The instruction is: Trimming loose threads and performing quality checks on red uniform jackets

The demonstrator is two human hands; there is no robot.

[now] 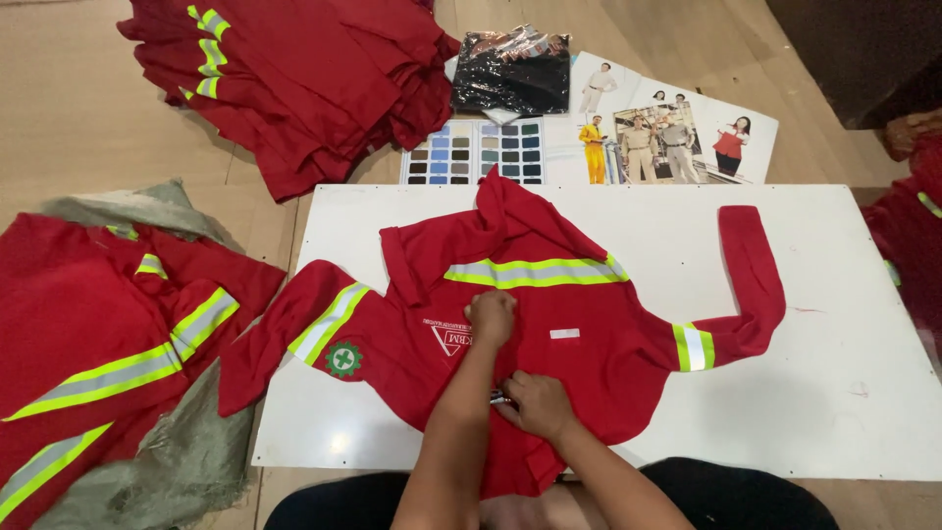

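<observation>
Head view: a red shirt [549, 324] with grey-and-yellow reflective bands lies spread on a white board [834, 393], filling the centre of the frame, one sleeve reaching to the left edge of the board and the other curving up at the right. The left hand [491, 316] is closed into a loose fist and presses down on the shirt's chest, just below the reflective band. The right hand [535, 402] rests lower on the shirt front, its fingers curled together and pinching a small dark object against the cloth; what the object is I cannot tell. At the upper left of the frame lies a pile of red shirts [294, 79]; at the left edge another heap [88, 334] sits on grey sacking. Above the board are colour swatch cards [476, 152], a black packet [512, 69] and a poster [667, 132] of people in uniforms.
</observation>
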